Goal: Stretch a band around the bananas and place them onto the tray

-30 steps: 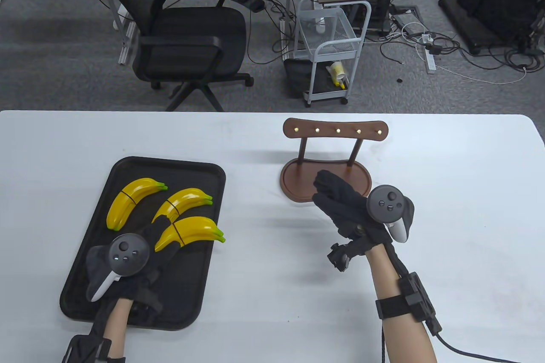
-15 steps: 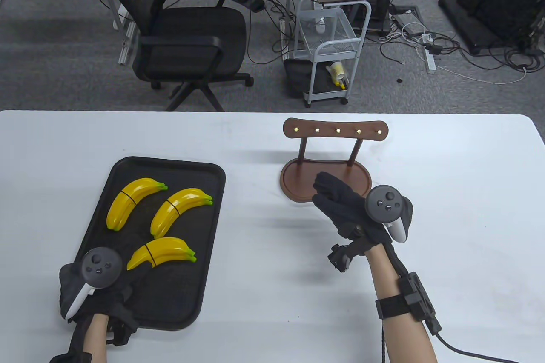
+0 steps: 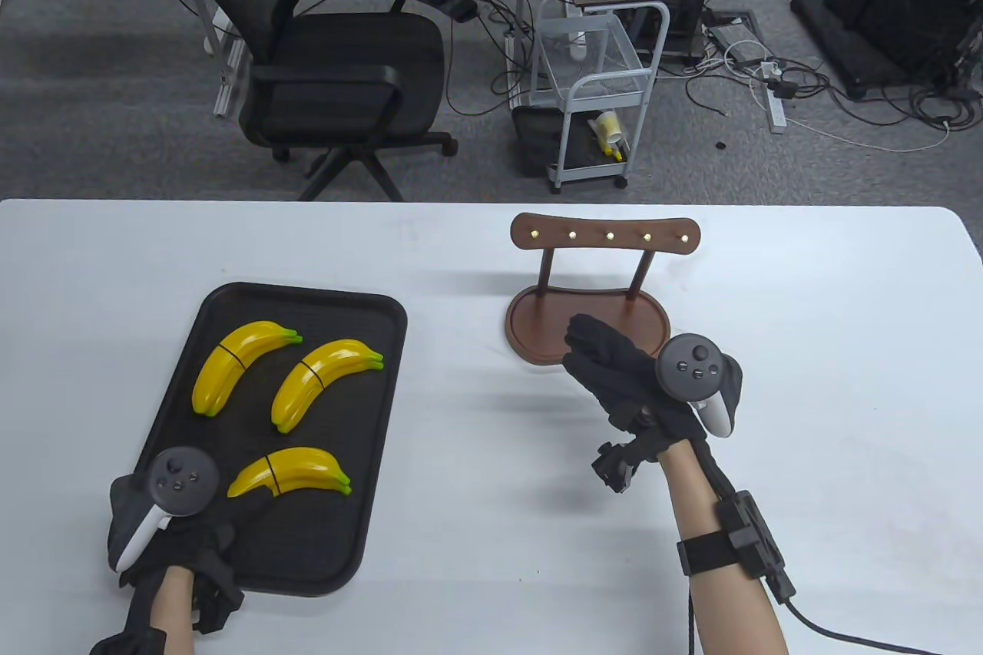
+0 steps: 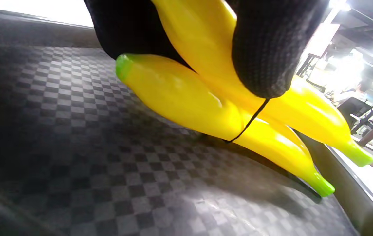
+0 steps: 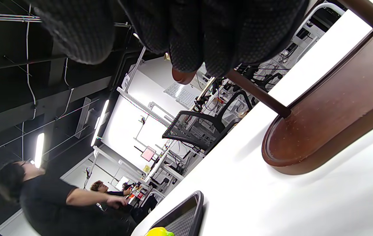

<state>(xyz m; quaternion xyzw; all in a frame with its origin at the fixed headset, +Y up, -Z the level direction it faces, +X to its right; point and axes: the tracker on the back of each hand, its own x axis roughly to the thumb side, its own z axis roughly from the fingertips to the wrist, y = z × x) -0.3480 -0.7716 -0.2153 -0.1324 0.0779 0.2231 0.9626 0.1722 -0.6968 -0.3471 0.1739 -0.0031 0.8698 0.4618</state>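
I am setting the third banded banana bunch (image 3: pixel 290 472) down on the tray (image 3: pixel 230 302) with my left hand (image 3: pixel 180 524) gripping its stem end. I should release only once it lies flat. My right hand (image 3: pixel 637 378) is hovering, fingers straight, holding nothing, above the wooden stand (image 3: pixel 537 317).

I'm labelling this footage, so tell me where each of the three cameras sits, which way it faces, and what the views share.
Table view: high above the near edge, looking down at the white table, black tray and wooden stand; both gloved hands and forearms show.
Left wrist view: low over the tray floor, facing the banded banana bunch; the left hand's fingers pinch it.
Right wrist view: tilted, facing the stand's base; the right hand's fingers hang in from above.
Shared: the tray shows in all three views, the stand in the table and right wrist views.
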